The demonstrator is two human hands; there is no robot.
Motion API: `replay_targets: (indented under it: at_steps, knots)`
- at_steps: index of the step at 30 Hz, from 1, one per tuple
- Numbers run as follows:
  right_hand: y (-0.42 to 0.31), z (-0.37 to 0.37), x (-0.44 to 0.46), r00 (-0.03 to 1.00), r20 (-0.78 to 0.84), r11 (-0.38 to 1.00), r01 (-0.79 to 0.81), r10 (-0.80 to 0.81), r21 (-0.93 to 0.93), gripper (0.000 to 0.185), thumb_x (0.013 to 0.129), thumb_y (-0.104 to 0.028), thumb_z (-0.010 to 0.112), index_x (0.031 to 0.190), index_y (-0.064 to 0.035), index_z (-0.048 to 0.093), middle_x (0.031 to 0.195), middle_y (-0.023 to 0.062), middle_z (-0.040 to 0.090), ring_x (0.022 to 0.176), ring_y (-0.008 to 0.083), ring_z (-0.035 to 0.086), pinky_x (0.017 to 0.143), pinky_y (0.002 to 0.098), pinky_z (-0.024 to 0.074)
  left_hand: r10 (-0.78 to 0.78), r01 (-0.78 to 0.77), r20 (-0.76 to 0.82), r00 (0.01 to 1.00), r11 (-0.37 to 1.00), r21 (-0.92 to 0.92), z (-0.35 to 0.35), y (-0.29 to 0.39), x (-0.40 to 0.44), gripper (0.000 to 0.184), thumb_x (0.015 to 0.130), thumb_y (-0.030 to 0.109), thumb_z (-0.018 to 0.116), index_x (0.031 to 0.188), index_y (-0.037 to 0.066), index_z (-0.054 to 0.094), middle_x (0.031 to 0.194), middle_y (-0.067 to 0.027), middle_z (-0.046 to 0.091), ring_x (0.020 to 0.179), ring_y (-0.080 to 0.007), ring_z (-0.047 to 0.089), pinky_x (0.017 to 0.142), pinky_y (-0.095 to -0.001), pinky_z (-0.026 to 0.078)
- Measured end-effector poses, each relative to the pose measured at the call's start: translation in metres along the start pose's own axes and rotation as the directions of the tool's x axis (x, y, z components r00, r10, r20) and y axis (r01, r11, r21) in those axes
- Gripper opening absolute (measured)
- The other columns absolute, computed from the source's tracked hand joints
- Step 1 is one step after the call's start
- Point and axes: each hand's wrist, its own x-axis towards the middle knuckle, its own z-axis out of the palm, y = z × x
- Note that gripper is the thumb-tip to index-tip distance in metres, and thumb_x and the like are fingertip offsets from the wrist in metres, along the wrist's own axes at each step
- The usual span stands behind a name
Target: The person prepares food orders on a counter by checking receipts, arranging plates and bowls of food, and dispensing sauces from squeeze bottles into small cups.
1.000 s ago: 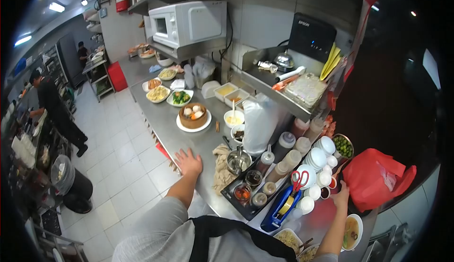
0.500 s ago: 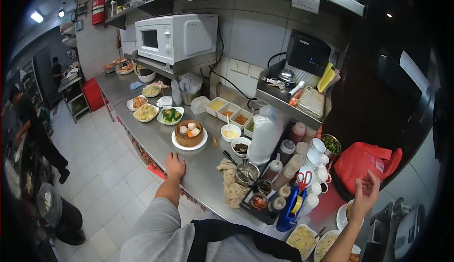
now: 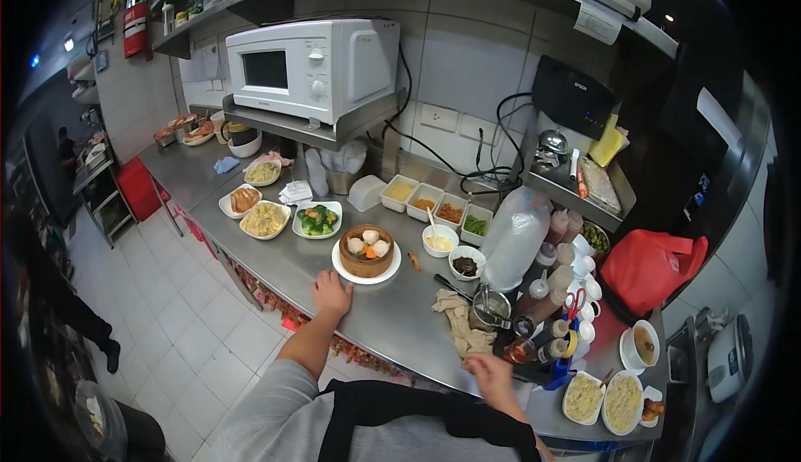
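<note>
My left hand (image 3: 332, 294) rests on the steel counter's front edge with its fingers apart, just below a white plate (image 3: 336, 265) that bears a bamboo steamer (image 3: 366, 251) of dumplings. The fingers hold nothing. At the right, my right hand (image 3: 489, 374) is over the counter edge, fingers curled, below a crumpled beige cloth (image 3: 464, 328). Whether anything is between its fingers is too small to tell. A metal pot (image 3: 491, 308) stands beside the cloth, near sauce bottles and small jars (image 3: 521, 351). White bowls of egg (image 3: 440, 239) and dark food (image 3: 466, 263) stand behind.
Plates of broccoli (image 3: 317, 220) and noodles (image 3: 265, 219) stand at the left. Behind are a microwave (image 3: 313, 70) and a plastic-wrapped stack (image 3: 516, 241). A red bag (image 3: 653, 270), rice bowls (image 3: 622, 402) and a soup bowl (image 3: 640, 347) are at right. A person's legs show far left.
My right hand has moved left from beside the red bag to below the cloth, and its fingers have curled. The view has turned right. My left hand stays on the counter edge.
</note>
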Motion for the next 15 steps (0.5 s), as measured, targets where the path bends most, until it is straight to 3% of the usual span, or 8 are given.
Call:
replay_targets:
  at_steps: [1,4,7,12,15]
  knots:
    - [0.019,0.025,-0.003,0.994,0.067,0.991,0.091,-0.085,-0.095,0.016,0.075,-0.005,0.061,0.091,-0.0068,0.064,0.085,0.009,0.062,0.086,0.0272,0.061,0.074,0.0335,0.0475,-0.002,0.002,-0.009,1.0,1.0,0.01,0.001,-0.001,0.001,0.049,0.076,0.034,0.061,0.113,0.005,0.046,0.12,-0.0103,0.044,0.119,-0.0262,0.036,0.098,-0.0421,0.027]
    - [0.041,0.079,-0.014,0.943,0.106,0.874,0.333,-0.316,-0.355,0.023,0.072,-0.01,0.063,0.095,-0.0103,0.064,0.102,0.009,0.059,0.099,0.0299,0.055,0.084,0.0394,0.0429,-0.037,0.036,0.042,0.998,0.999,0.025,-0.011,0.004,0.01,0.048,0.074,0.037,0.062,0.107,0.005,0.047,0.114,-0.0101,0.045,0.114,-0.0262,0.038,0.096,-0.0422,0.028]
    - [0.037,0.088,-0.018,0.961,0.089,0.864,0.274,-0.262,-0.423,0.028,0.07,-0.011,0.065,0.098,-0.0107,0.062,0.112,0.0086,0.054,0.108,0.0283,0.05,0.09,0.0412,0.038,-0.053,0.052,0.037,0.998,0.998,0.025,-0.016,0.002,0.018,0.048,0.072,0.038,0.063,0.104,0.006,0.048,0.11,-0.0093,0.045,0.11,-0.0259,0.039,0.094,-0.0422,0.028]
    - [0.038,0.09,-0.017,0.954,0.102,0.829,0.297,-0.283,-0.474,0.028,0.07,-0.014,0.064,0.098,-0.0112,0.062,0.108,0.008,0.055,0.107,0.0277,0.051,0.089,0.0411,0.038,-0.053,0.053,-0.005,0.999,0.998,-0.031,-0.003,-0.006,0.024,0.039,0.074,0.035,0.061,0.1,0.008,0.052,0.107,-0.009,0.047,0.109,-0.0261,0.04,0.094,-0.0419,0.028]
    - [0.038,0.092,-0.018,0.951,0.108,0.813,0.304,-0.29,-0.497,0.028,0.071,-0.014,0.064,0.098,-0.0114,0.062,0.108,0.0077,0.055,0.108,0.0272,0.05,0.09,0.0414,0.0374,-0.091,0.086,-0.022,0.996,0.981,-0.173,0.015,-0.019,0.03,0.03,0.077,0.033,0.059,0.096,0.009,0.058,0.106,-0.0091,0.05,0.108,-0.0266,0.041,0.094,-0.0418,0.028]
